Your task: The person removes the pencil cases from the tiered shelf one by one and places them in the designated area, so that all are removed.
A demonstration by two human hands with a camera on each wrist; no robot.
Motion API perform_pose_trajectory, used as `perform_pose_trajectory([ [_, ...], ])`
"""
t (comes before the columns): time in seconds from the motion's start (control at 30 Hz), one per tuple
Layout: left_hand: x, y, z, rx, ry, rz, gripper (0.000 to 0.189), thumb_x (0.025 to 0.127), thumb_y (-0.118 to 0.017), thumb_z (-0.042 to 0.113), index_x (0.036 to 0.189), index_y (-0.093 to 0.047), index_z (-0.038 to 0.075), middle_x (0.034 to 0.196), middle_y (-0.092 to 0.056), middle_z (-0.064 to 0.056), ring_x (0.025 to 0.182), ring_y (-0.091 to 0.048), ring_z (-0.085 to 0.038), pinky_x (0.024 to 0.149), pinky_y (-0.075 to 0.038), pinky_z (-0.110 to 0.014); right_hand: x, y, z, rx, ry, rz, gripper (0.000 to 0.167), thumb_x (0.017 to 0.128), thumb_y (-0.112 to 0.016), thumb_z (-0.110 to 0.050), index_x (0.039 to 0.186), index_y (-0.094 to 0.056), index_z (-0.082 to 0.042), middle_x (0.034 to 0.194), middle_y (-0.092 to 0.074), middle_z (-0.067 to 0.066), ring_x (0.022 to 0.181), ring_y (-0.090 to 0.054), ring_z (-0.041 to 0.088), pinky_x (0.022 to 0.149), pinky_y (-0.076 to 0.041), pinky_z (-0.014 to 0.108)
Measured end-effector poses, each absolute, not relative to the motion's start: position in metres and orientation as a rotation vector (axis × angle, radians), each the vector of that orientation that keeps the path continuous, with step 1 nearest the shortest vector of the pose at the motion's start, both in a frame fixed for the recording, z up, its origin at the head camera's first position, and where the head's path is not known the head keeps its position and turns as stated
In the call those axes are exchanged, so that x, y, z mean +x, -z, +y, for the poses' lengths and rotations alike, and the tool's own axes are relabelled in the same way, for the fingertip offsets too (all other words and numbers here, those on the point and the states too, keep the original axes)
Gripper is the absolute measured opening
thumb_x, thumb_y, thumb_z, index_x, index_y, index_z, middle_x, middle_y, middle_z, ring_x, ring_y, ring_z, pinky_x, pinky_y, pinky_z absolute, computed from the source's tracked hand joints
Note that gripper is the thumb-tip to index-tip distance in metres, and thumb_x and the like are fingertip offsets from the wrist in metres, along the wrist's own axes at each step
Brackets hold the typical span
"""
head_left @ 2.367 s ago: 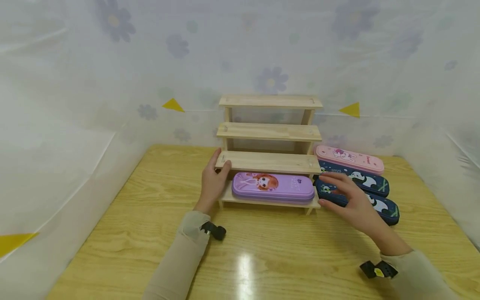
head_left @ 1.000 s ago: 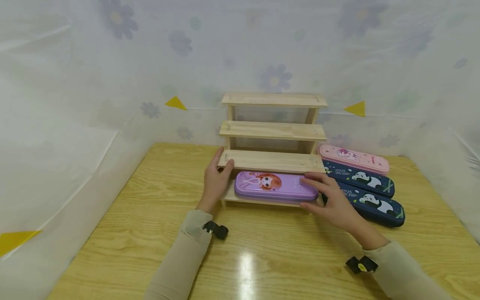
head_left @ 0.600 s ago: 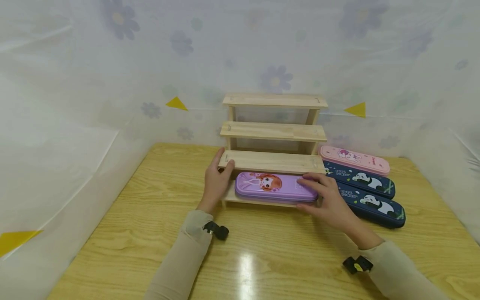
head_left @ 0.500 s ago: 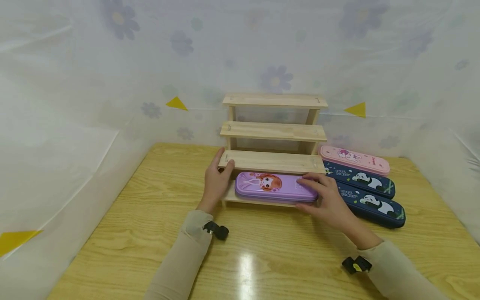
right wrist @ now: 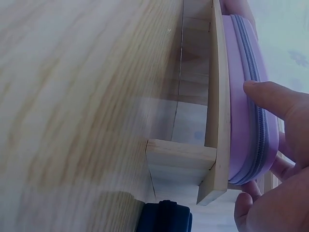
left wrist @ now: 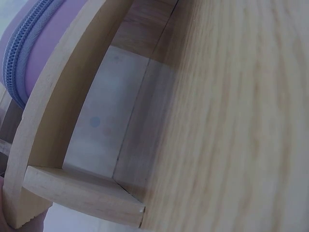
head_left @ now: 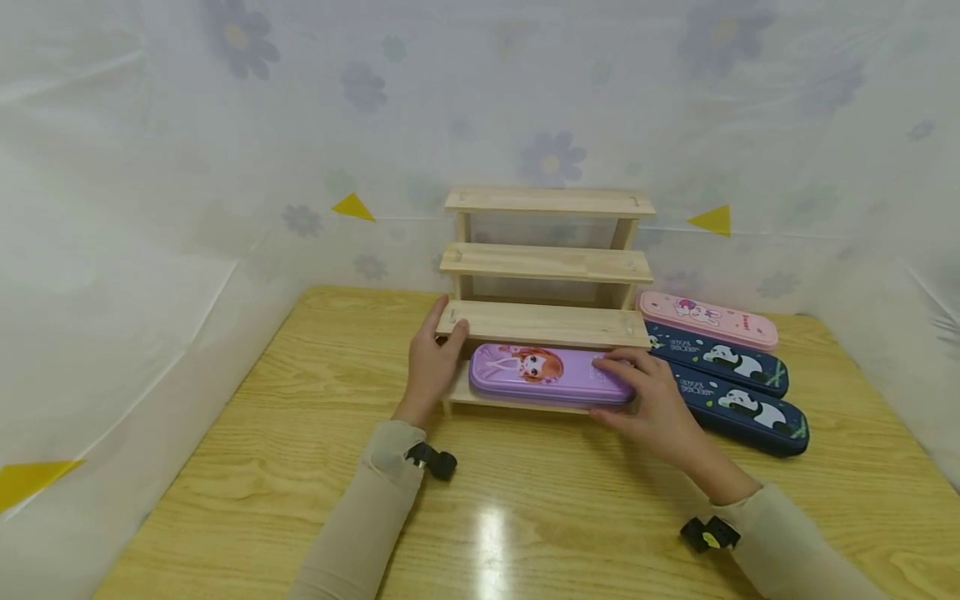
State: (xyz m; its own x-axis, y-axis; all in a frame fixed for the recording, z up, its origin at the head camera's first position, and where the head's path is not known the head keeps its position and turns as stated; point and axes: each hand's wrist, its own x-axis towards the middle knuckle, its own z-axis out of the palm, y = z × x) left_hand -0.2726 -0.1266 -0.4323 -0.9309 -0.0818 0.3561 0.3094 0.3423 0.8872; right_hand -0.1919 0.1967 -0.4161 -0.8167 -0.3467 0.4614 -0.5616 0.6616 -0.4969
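A purple zippered pencil case (head_left: 517,377) with a red-haired girl on its lid lies on the lowest tier of a stepped wooden shelf (head_left: 547,263). My right hand (head_left: 660,408) holds the case's right end, fingers on the lid and round the end. In the right wrist view its thumb (right wrist: 273,96) presses the front side by the zipper. At the shelf's left end, my left hand (head_left: 431,371) grips the second board from the bottom, thumb on top. That hand is mostly out of the left wrist view, which shows the lowest board from the front and the case's zipper (left wrist: 21,53).
Right of the shelf, a pink pencil case (head_left: 708,320) and two dark blue panda pencil cases (head_left: 742,367) lie in a row on the wood-grain table (head_left: 300,500). A pale flowered sheet (head_left: 405,108) with yellow triangles hangs behind and at the sides.
My right hand has moved left from beside the blue cases onto the purple pencil case's right end and now holds it. My left hand stays on the shelf, and the case looks unmoved.
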Motion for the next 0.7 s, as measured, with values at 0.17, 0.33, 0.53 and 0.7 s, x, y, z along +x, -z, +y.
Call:
perform_pose_trajectory([
  [0.17, -0.2717, 0.4342, -0.1263, -0.204, 1.611, -2.273, 0.061, 0.099, -0.058, 0.038, 0.153, -0.039, 0.018, 0.153, -0.04, 0.003, 0.138, -0.038, -0.016, 0.111, -0.034, -0.035, -0.1913, 0.4162, 0.1971, 0.744, -0.927, -2.533, 0.058, 0.069, -0.091, -0.013, 0.122, -0.068, -0.009, 0.128, -0.051, 0.009, 0.118, -0.036, 0.037, 0.093, -0.03, 0.053],
  [0.33, -0.2715, 0.4352, -0.1268, -0.203, 1.614, -2.276, 0.06, 0.099, -0.057, 0.04, 0.153, -0.038, 0.021, 0.154, -0.039, 0.004, 0.137, -0.039, -0.016, 0.109, -0.036, -0.038, -0.1897, 0.4151, 0.1962, 0.764, -0.962, -2.526, 0.057, 0.069, -0.091, -0.012, 0.121, -0.069, -0.01, 0.127, -0.048, 0.011, 0.117, -0.035, 0.036, 0.091, -0.029, 0.051],
  [0.53, -0.2706, 0.4323, -0.127, -0.207, 1.616, -2.273, 0.06, 0.099, -0.058, 0.04, 0.153, -0.039, 0.021, 0.153, -0.04, 0.004, 0.136, -0.04, -0.016, 0.109, -0.037, -0.038, -0.1878, 0.4128, 0.1949, 0.757, -0.957, -2.565, 0.062, 0.07, -0.091, -0.017, 0.126, -0.066, -0.01, 0.137, -0.047, 0.017, 0.119, -0.034, 0.037, 0.091, -0.03, 0.051],
  [0.7, -0.2706, 0.4307, -0.1267, -0.213, 1.608, -2.265, 0.062, 0.099, -0.059, 0.039, 0.153, -0.039, 0.017, 0.153, -0.04, 0.002, 0.137, -0.04, -0.018, 0.109, -0.036, -0.041, -0.1875, 0.4101, 0.1922, 0.731, -0.94, -2.625, 0.063, 0.073, -0.089, -0.023, 0.129, -0.064, -0.011, 0.14, -0.048, 0.015, 0.117, -0.034, 0.037, 0.09, -0.03, 0.051],
])
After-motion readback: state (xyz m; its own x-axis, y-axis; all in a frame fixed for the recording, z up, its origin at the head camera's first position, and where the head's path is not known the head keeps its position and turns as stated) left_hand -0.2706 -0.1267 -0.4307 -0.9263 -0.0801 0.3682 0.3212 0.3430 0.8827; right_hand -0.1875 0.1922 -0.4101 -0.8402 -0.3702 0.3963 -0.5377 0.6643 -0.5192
